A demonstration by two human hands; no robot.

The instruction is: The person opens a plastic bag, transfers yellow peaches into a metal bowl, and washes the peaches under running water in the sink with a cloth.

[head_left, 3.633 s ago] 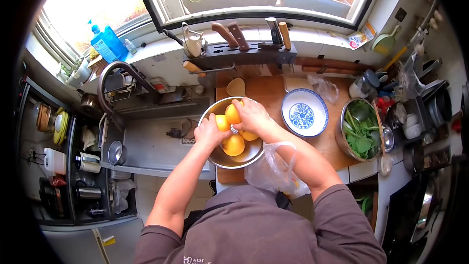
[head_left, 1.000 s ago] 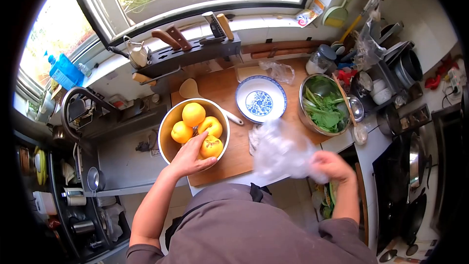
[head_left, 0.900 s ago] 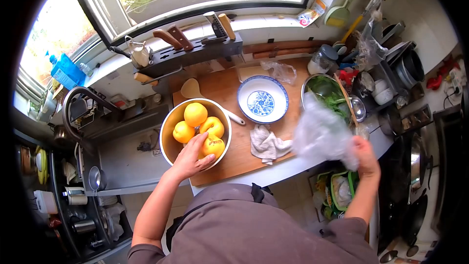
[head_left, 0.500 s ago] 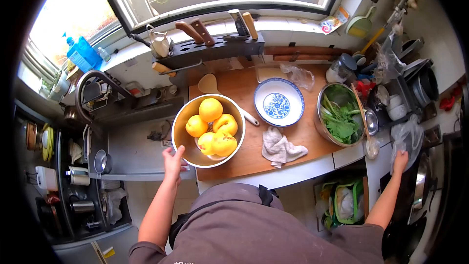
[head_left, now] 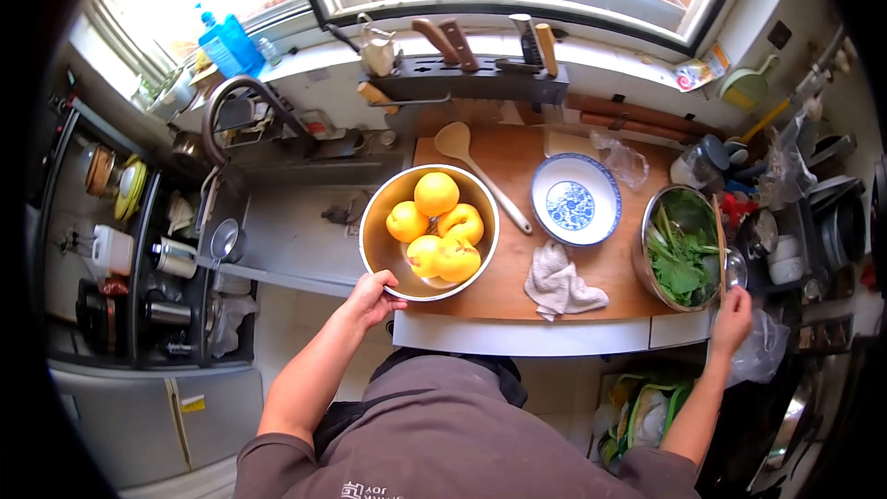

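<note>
My left hand [head_left: 373, 299] is closed on the front rim of a steel bowl [head_left: 491, 245], thumb at the inside edge and fingers beneath. Several yellow peaches [head_left: 436, 194] lie inside it. The bowl straddles the sink's right edge and the wooden board. Off to the right, my right hand [head_left: 733, 319] is closed on a clear plastic bag [head_left: 759, 349], which hangs below it. That hand is just beside a steel bowl of leafy greens [head_left: 681, 254], near the lower end of a wooden stick [head_left: 721, 240] leaning on the bowl.
On the wooden board [head_left: 504, 300] are a long-handled ladle [head_left: 490, 185], a blue-and-white bowl [head_left: 605, 208] and a crumpled cloth [head_left: 562, 285]. The sink [head_left: 286, 222] lies left. A knife rack [head_left: 462, 85] stands behind. Green-edged bags [head_left: 647, 416] sit below the counter.
My left hand has closed on the peach bowl's rim, and the bowl has shifted left, uncovering more of the ladle's handle. My right hand has brought the plastic bag closer to the greens.
</note>
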